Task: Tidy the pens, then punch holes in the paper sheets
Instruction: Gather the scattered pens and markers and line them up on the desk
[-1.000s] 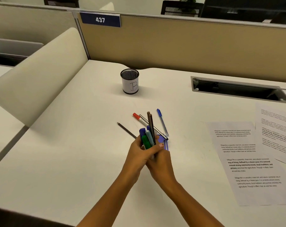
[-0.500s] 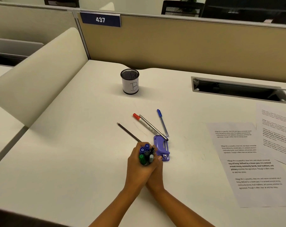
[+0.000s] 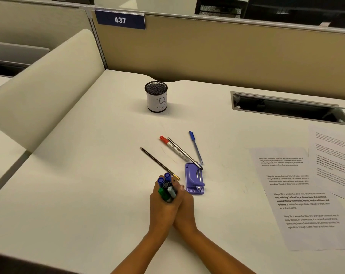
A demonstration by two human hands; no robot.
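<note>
My left hand (image 3: 161,208) and my right hand (image 3: 185,206) are clasped together around a bundle of pens (image 3: 166,187), held upright on the desk with blue, green, black and grey caps showing. A purple hole punch (image 3: 194,179) lies just right of the hands. Loose on the desk beyond lie a pencil (image 3: 157,163), a red-capped marker (image 3: 172,147), a thin black pen (image 3: 184,153) and a blue pen (image 3: 195,147). A black mesh pen cup (image 3: 156,96) labelled B stands farther back. Printed paper sheets (image 3: 298,196) lie to the right.
A tan partition (image 3: 217,48) with a 437 sign closes the back. A cream divider panel (image 3: 41,91) slopes along the left. An open cable slot (image 3: 288,108) is sunk into the desk at the back right. Another sheet (image 3: 335,155) overlaps the right edge.
The bundle of pens dropped from a raised, fanned hold to upright on the desk with the ends levelled. Both hands pulled slightly nearer to me, uncovering the hole punch.
</note>
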